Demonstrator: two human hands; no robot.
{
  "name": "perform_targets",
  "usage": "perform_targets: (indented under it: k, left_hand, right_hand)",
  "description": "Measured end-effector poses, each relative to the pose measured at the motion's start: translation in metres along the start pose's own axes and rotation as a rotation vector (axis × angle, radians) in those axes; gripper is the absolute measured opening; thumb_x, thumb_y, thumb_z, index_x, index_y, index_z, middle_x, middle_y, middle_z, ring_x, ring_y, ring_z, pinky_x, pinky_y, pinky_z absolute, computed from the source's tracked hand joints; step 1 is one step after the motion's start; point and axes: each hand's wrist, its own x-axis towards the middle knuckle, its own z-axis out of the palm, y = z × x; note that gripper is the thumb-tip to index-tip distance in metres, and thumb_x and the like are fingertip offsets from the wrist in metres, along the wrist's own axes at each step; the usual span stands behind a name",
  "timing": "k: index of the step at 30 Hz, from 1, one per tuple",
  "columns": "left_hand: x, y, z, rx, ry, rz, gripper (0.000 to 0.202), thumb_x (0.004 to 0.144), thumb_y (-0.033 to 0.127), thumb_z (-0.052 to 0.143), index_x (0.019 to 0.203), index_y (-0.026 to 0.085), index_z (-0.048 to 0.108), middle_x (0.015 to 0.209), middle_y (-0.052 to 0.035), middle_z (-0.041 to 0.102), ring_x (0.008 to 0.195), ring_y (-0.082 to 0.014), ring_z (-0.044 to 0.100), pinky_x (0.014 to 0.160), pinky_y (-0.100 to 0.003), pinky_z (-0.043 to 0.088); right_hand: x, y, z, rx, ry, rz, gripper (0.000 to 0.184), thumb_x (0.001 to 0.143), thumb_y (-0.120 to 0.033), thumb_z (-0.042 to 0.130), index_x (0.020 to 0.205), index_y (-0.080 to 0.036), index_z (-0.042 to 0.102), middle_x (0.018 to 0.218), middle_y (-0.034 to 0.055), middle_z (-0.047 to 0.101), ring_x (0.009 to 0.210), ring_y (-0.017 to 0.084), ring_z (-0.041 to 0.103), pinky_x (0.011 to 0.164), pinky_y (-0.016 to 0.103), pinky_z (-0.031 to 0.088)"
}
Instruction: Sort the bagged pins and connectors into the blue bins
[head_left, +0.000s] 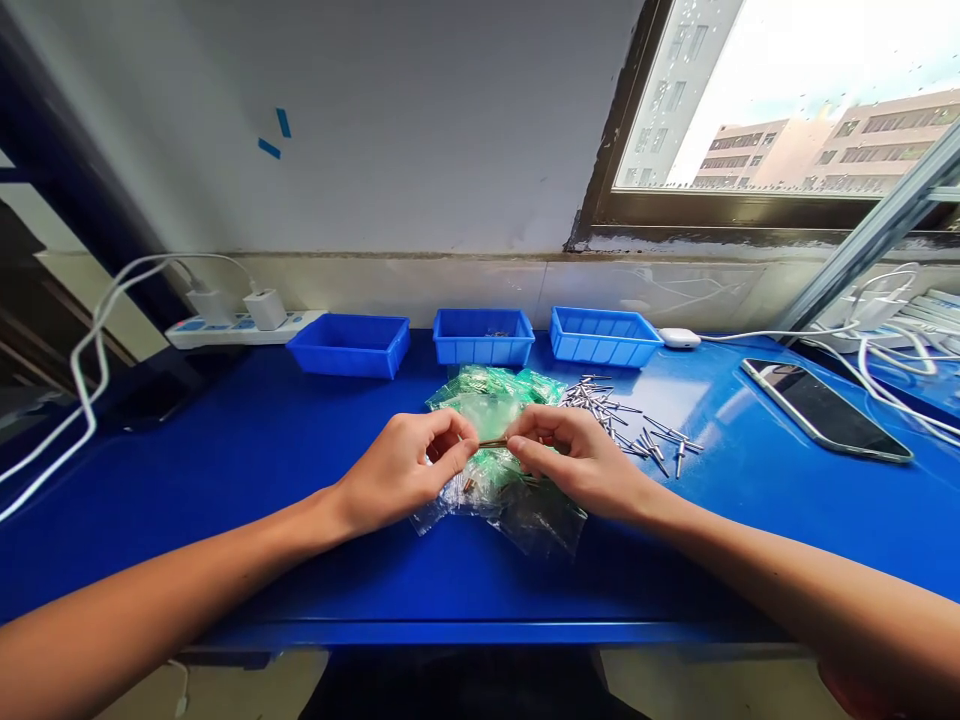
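Note:
My left hand [405,465] and my right hand [585,462] meet over the pile of bags, each closed in a pinch. Stretched between their fingertips is a thin brown rod-like piece [493,443]; its exact kind is too small to make out. Beneath it lie clear and green-tinted plastic bags [480,382], crumpled together. A clear bag [541,520] spreads out under my right hand, and small copper-coloured pieces [469,485] show near my left fingers. Loose silver blind rivets [652,448] are scattered just beyond my right hand. My fingers hide part of the pile.
Along the wall stand a left blue bin [349,350], a middle blue bin [484,350] holding small parts, and a right blue bin [604,345]. A phone [829,410], white earbud case [679,338] and cables [900,350] lie right; a power strip [300,325] sits left.

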Motion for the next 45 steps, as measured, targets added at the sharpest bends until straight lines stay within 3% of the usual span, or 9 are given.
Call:
perform_targets:
  k: [12, 28, 38, 45]
  left_hand:
    - [0.000, -0.001, 0.000, 0.022, -0.017, 0.017, 0.021, 0.085, 0.031, 0.048, 0.076, 0.015, 0.059, 0.061, 0.0020, 0.056, 0.055, -0.0094, 0.049, 0.044, -0.018, 0.032]
    - [-0.001, 0.000, 0.001, -0.040, -0.009, -0.040, 0.022, 0.085, 0.033, 0.050, 0.076, 0.015, 0.058, 0.060, 0.0025, 0.055, 0.054, -0.0097, 0.048, 0.048, -0.019, 0.035]
    - [0.001, -0.006, 0.002, -0.023, -0.032, -0.026, 0.021, 0.086, 0.031, 0.050, 0.076, 0.015, 0.058, 0.062, 0.0037, 0.055, 0.057, -0.0086, 0.047, 0.052, -0.019, 0.036]
    - [0.002, -0.009, 0.003, -0.037, -0.024, -0.029, 0.019, 0.086, 0.032, 0.051, 0.079, 0.016, 0.058, 0.064, 0.0034, 0.055, 0.058, -0.0095, 0.048, 0.052, -0.020, 0.037]
  right_hand:
    - [0.002, 0.001, -0.002, 0.052, -0.045, 0.056, 0.020, 0.080, -0.032, 0.054, 0.068, -0.016, 0.055, 0.059, -0.0024, 0.051, 0.054, 0.009, 0.045, 0.050, 0.022, 0.035]
    - [0.005, 0.011, 0.000, 0.291, -0.090, 0.050, 0.012, 0.084, -0.030, 0.056, 0.084, -0.017, 0.056, 0.066, -0.0023, 0.054, 0.060, 0.010, 0.049, 0.056, 0.024, 0.037]
    - [0.006, 0.010, -0.006, 0.256, -0.128, 0.125, 0.019, 0.080, -0.034, 0.059, 0.076, -0.016, 0.060, 0.065, -0.0006, 0.056, 0.059, 0.009, 0.048, 0.053, 0.023, 0.036]
    - [0.006, 0.007, -0.005, 0.165, -0.124, 0.081, 0.016, 0.082, -0.031, 0.055, 0.077, -0.016, 0.059, 0.063, -0.0018, 0.052, 0.058, 0.009, 0.045, 0.053, 0.023, 0.034]
